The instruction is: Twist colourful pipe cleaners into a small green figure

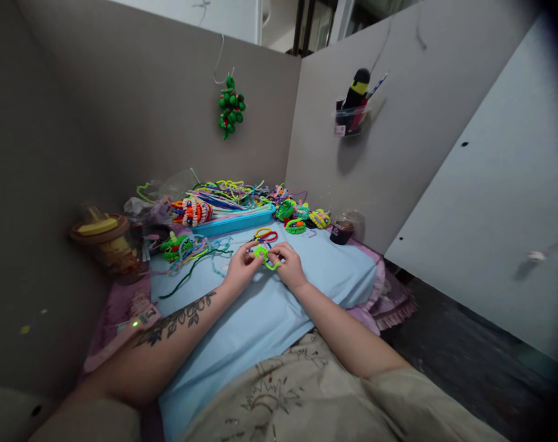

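Observation:
Between my two hands is a small bright green pipe cleaner (261,252), bent into a coil with a loose end curving down to the right. My left hand (242,263) pinches the coil from the left, thumb and fingers closed. On the other side, my right hand (286,264) is closed on the same pipe cleaner near its loose end. Just beyond my fingers lie scissors (266,234) with red and yellow handles. Loose pipe cleaners (196,261) in blue and dark green spread left of my left hand. A light blue cloth (325,264) lies under everything.
Behind stands a blue tray (235,222) heaped with pipe cleaners, with an orange-and-white figure (193,212) beside it. Green figures (296,226) sit to its right, near a dark cup (341,232). A lidded tumbler (110,245) stands left. Grey panels (260,141) enclose the table.

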{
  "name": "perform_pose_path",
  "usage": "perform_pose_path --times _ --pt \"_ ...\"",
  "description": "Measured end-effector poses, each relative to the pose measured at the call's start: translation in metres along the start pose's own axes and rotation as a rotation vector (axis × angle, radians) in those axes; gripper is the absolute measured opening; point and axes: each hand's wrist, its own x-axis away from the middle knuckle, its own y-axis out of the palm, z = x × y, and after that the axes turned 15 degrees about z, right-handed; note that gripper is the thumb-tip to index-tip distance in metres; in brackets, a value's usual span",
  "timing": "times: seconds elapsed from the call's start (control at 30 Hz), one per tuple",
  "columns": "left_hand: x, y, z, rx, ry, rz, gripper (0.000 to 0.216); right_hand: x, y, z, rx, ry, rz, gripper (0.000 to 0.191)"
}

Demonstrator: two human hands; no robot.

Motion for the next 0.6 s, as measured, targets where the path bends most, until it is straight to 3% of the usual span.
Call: perform_pose_path --times 0.6 --pt "0.004 -0.001 0.003 -0.176 0.189 0.056 0.065 0.0 0.004 0.011 -0.014 -0.033 -0.119 0.007"
